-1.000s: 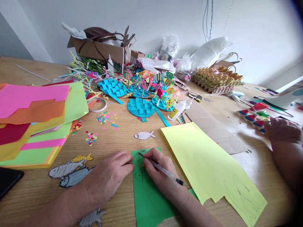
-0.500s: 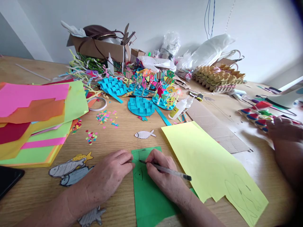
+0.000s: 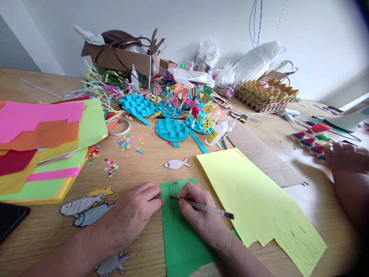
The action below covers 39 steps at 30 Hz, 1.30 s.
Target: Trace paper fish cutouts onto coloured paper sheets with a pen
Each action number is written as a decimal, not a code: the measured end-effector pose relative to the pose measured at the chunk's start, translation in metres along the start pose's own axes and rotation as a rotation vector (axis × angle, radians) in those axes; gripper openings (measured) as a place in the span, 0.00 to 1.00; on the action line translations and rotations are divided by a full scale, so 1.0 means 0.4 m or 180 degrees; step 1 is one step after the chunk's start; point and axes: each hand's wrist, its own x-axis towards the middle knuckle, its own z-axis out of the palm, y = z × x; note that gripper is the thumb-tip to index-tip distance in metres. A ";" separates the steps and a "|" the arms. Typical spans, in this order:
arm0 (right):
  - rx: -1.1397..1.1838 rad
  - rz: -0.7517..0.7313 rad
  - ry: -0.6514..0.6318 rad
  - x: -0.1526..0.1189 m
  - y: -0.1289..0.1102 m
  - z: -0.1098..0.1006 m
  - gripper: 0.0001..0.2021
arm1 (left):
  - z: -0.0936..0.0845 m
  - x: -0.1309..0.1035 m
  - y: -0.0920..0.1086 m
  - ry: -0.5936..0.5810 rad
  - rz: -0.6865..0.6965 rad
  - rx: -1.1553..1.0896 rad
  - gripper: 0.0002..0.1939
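Observation:
Green paper [image 3: 181, 238] lies on the table with pencil-like outlines near its top. My right hand [image 3: 198, 209] is closed around a clear pen with a black end [image 3: 213, 209], its tip touching the paper. My left hand [image 3: 138, 207] rests at the paper's upper left edge, fingers bent and pressed together; whether anything is pinched there is hidden. Above the paper lies a small white paper fish [image 3: 177, 164]. Grey paper fish [image 3: 82, 206] and a yellow one [image 3: 105, 191] lie left of my left forearm.
Yellow paper [image 3: 245, 192] with a drawn outline is at right. Stacked coloured sheets [image 3: 40, 123] and a black phone-like object [image 3: 11, 219] are at left. Behind stand glue bottles [image 3: 216, 132] and blue woven paper discs [image 3: 172, 129]. Another person's hand [image 3: 347, 159] is at far right.
The pen's black end has shifted very slightly to the right. The other person's hand at far right has moved a little. My left hand stays in place.

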 end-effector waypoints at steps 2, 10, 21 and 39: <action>0.0019 0.0008 0.0038 0.000 0.001 0.000 0.05 | 0.002 0.000 -0.002 0.0019 0.0014 -0.0002 0.09; -0.0011 -0.0109 0.0184 -0.002 0.008 0.010 0.04 | 0.003 -0.001 -0.002 -0.0002 -0.0012 0.0013 0.11; -0.0185 -0.0371 0.0183 -0.003 0.020 0.028 0.04 | -0.006 0.008 0.009 -0.0159 -0.0073 0.0138 0.11; -0.0137 -0.0316 0.0129 0.000 0.022 0.029 0.05 | -0.011 0.008 0.013 -0.0131 -0.0087 0.0151 0.10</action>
